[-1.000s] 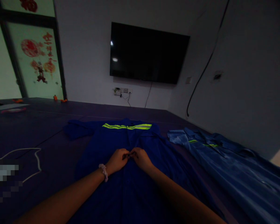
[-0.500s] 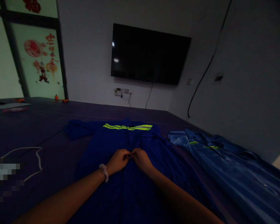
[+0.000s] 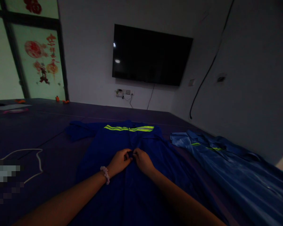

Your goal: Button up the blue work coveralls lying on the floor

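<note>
A dark blue work shirt (image 3: 108, 141) lies spread out in front of me, with a yellow-green reflective stripe (image 3: 141, 128) across its chest. At the middle of its front placket, my left hand (image 3: 119, 161) pinches the cloth between thumb and fingers; a pale scrunchie (image 3: 105, 174) circles that wrist. Close beside it, my right hand (image 3: 143, 161) is closed on the placket edge, fingertips pressed together. A bit of dark cloth shows between the two hands. Whether a button is in the fingers is too dark to tell.
A second, lighter blue garment (image 3: 217, 169) with yellow-green stripes lies to the right along the wall. On the purple surface (image 3: 54, 125) at left is a white cable (image 3: 41, 160). Small orange objects (image 3: 65, 102) lie near the door. A television (image 3: 152, 56) hangs ahead.
My fingertips have drawn slightly apart, so more cloth shows between them. The left fingers have shifted a little upward; the shirt stays in place.
</note>
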### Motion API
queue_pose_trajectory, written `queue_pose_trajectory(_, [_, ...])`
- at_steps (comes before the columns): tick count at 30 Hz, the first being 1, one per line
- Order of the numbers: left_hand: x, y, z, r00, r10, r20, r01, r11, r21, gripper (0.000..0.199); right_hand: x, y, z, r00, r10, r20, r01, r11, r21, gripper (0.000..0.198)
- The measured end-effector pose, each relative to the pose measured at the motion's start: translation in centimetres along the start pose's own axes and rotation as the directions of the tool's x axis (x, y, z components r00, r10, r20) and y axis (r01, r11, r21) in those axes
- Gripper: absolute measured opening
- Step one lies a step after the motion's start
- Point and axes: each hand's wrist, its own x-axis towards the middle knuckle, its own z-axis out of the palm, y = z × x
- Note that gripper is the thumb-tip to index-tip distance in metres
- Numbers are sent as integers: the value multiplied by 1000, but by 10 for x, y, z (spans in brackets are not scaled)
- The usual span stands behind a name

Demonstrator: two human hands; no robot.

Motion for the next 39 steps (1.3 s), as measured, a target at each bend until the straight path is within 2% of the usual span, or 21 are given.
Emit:
queue_pose_trajectory(6, [-1, 3, -1, 998, -28, 55, 26, 999, 29, 19, -1, 1, -1, 1000, 8, -11, -8, 1000, -6, 14])
queue_pose_trajectory(10, [-1, 4, -3, 996, -37, 78, 30, 995, 91, 26, -2, 1, -1, 1000, -14, -24, 14, 1000, 12, 13])
queue_pose_trajectory(15, [-7, 10, -4, 988, -37, 153, 22, 995, 94, 36, -1, 2, -1, 1000, 12, -20, -12, 999, 36, 15])
queue_pose_trajectory(21, [-30, 25, 1, 959, -120, 256, 101, 991, 86, 42, 0, 1, -2, 999, 44, -20, -44, 998, 37, 15])
queue_pose_trajectory(28, [-59, 29, -7, 945, -157, 285, 163, 987, 5, 36, 4, 1, 1, 999, 53, -1, -53, 999, -9, 13])
queue_pose_trajectory(35, [-64, 31, -11, 963, -131, 236, 145, 988, -45, 35, 4, 1, 1, 1000, 29, -10, -29, 999, 40, 13])
queue_pose_trajectory(37, [-65, 31, -12, 954, -175, 244, 196, 979, -63, 36, 2, 1, 1, 999, 16, -31, -13, 996, 85, 13])
queue_pose_trajectory(39, [-65, 30, -13, 925, -244, 290, 278, 957, -80, 37, 0, 1, 0, 998, 13, -60, -4, 990, 143, 18])
